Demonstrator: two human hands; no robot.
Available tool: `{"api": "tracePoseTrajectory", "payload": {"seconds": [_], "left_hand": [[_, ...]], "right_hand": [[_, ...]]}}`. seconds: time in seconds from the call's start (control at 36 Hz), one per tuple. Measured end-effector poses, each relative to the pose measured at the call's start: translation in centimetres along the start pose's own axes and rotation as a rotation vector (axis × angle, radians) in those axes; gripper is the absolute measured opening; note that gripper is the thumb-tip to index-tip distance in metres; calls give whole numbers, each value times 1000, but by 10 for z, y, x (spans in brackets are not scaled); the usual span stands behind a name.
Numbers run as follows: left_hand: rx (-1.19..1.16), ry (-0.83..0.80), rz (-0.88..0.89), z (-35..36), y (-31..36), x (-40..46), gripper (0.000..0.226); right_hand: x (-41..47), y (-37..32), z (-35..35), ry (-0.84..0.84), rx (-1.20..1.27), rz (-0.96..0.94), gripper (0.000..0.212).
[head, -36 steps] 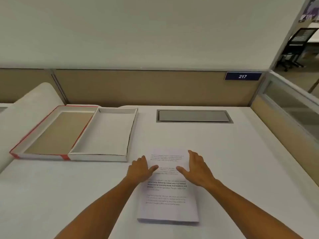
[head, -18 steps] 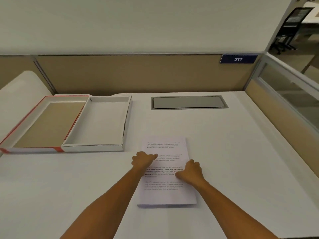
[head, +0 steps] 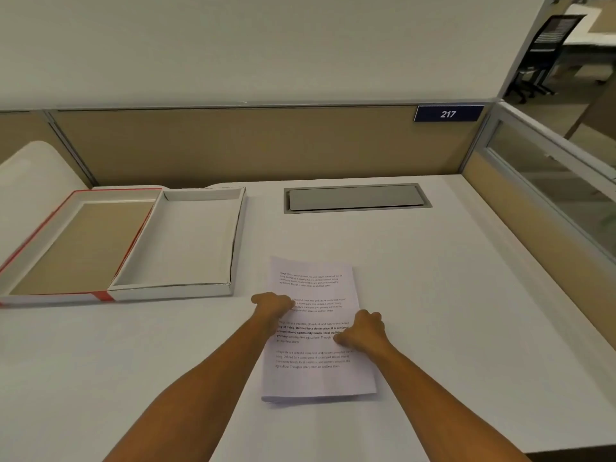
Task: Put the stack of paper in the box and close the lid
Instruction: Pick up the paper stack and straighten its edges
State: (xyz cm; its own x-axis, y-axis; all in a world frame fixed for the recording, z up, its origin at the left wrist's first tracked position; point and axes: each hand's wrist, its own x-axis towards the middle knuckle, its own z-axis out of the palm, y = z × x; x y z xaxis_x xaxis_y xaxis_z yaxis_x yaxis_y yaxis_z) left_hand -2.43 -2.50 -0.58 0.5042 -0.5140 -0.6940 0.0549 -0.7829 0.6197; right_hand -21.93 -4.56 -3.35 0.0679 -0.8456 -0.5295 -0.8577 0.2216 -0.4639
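Observation:
A stack of printed white paper [head: 316, 375] lies flat on the white desk in front of me. My left hand [head: 274, 305] curls over the stack's left edge, fingers bent down along its side. My right hand [head: 364, 330] is closed on the stack's right edge. The open white box [head: 233, 241] sits empty at the left, beyond the paper. Its red-trimmed lid [head: 40, 248] with a brown inside lies open flat, joined to the box's left side.
A grey cable hatch [head: 356, 198] is set into the desk at the back. Tan partition panels [head: 233, 145] close off the back and right side. A rounded white shape [head: 30, 168] rises at the far left.
Both hands went from spread flat above the paper to curled onto its left and right edges. The view shifted slightly upward over the desk.

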Motion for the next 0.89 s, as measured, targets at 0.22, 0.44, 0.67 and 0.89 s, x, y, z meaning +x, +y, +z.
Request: {"api": "tracePoseTrajectory", "payload": {"seconds": [0.22, 0.44, 0.67, 0.89], "left_hand": [[-129, -117, -29, -13, 3, 1, 47], [-137, -97, 83, -7, -7, -3, 33], [-159, -101, 255, -8, -17, -7, 37], [-133, -112, 605, -14, -26, -39, 29]], "right_hand": [[0, 0, -2, 1, 3, 0, 68], [-1, 1, -2, 2, -6, -18, 69], [0, 5, -7, -41, -62, -46, 80], [-5, 17, -34, -81, 511, -155, 125]]}}
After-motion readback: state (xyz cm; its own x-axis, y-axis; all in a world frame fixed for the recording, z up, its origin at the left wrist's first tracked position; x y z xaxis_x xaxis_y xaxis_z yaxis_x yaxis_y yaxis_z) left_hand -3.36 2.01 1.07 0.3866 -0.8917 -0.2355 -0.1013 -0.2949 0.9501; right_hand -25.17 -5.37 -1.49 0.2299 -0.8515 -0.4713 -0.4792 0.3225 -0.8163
